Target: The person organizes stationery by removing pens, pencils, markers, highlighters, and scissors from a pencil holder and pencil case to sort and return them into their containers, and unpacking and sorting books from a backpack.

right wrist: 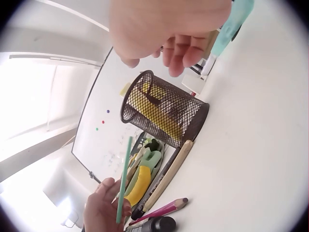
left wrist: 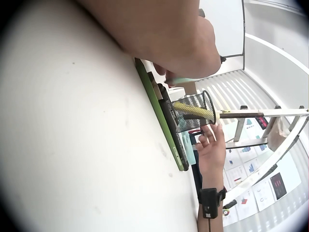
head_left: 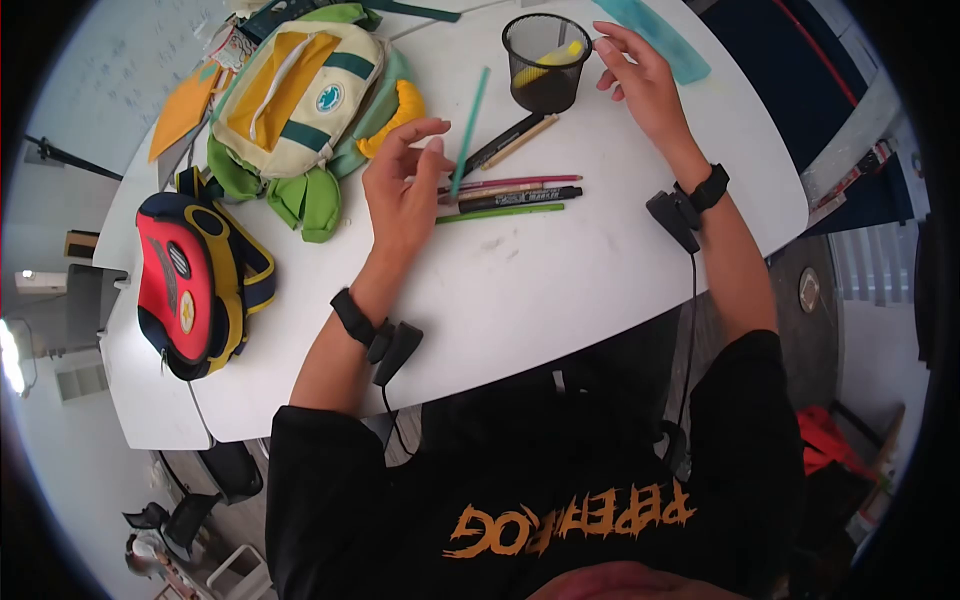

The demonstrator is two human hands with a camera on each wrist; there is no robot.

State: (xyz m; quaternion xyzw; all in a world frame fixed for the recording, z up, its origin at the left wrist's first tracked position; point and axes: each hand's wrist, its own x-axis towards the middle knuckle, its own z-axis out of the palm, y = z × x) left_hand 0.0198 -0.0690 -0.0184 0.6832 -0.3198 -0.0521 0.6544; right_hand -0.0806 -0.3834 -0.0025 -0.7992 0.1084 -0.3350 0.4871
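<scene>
My left hand (head_left: 405, 190) pinches a slim mint-green pencil (head_left: 472, 125), which stands steeply up over the table. Below it lie a green pencil (head_left: 510, 212), a black marker (head_left: 535, 197) and a magenta pencil (right wrist: 166, 210). A black mesh pen cup (head_left: 545, 85) stands upright with a yellow highlighter (head_left: 552, 62) leaning inside. Beside the cup's rim is my right hand (head_left: 645, 90), its fingers loosely bent and holding nothing. Close to the cup's base lie a wooden pencil (head_left: 520, 142) and a black pen (head_left: 500, 140).
A cream and green backpack (head_left: 300, 100) with a yellow pocket lies beyond my left hand. Nearer on the left sits a red and navy bag (head_left: 180, 275). A teal case (head_left: 660, 40) lies past the right hand, and an orange envelope (head_left: 185, 112) at the far left.
</scene>
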